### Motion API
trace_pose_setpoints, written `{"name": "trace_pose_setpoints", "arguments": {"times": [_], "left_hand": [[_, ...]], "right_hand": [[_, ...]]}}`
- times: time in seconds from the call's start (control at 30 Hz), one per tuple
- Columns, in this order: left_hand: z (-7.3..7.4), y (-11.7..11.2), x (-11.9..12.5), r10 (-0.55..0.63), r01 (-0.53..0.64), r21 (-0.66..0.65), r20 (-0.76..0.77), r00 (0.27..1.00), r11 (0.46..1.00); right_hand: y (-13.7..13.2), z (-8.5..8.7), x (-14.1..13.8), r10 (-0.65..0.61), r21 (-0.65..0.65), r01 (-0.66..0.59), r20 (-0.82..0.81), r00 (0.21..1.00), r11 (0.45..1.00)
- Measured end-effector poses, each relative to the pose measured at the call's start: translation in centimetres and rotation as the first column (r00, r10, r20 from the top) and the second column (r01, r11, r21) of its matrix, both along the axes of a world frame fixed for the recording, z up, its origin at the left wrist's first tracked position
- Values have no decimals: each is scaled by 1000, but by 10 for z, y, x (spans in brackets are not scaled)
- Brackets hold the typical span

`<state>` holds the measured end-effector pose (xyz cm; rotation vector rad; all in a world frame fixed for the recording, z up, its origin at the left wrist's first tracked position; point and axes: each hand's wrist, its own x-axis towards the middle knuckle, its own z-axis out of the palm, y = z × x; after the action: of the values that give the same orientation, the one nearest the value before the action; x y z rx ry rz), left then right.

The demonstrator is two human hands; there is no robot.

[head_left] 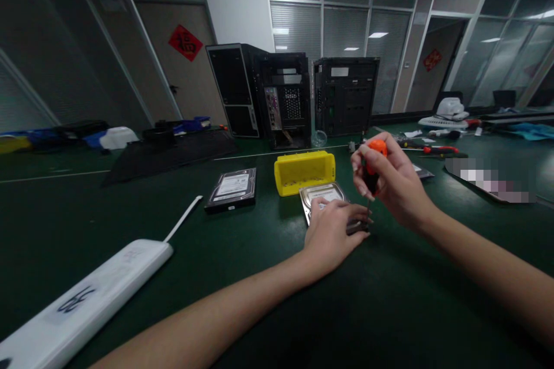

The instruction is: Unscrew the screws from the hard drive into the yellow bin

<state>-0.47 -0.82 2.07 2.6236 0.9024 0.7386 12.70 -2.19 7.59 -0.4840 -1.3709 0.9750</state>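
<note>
Holds orange screwdriver (377,148) tight in right grip (395,175); clasps hard drive (315,192) between bent fingers of left grip (331,230). Cannot read its tiny label (330,193).

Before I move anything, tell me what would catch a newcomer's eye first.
Probably the orange-and-black screwdriver in the right hand, right of center, its shaft pointing down by the left hand. Next comes the bright yellow bin, just behind the hard drive that the left hand partly covers. Beyond it, dark computer cases stand upright.
</note>
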Motion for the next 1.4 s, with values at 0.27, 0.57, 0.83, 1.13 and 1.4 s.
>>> {"name": "trace_pose_setpoints", "arguments": {"times": [0.27,0.57,0.83,1.13,1.4], "left_hand": [[-2,2,-1,8,-8,1,9,1000,1000],[1,1,0,23,-24,-22,-26,999,999],[-3,2,0,12,-12,-5,15,1000,1000],[-3,4,0,9,-9,-5,16,1000,1000],[-1,2,0,17,-17,-5,-21,1000,1000]], "right_hand": [[2,-1,5,-63,-54,61,-32,998,997],[2,-2,8,62,-80,-66,-46,997,995],[7,-6,12,37,-61,-40,-51,998,997],[4,-5,12,11,-51,-12,-27,1000,999],[5,-5,8,-54,-54,54,2,999,997]]}}
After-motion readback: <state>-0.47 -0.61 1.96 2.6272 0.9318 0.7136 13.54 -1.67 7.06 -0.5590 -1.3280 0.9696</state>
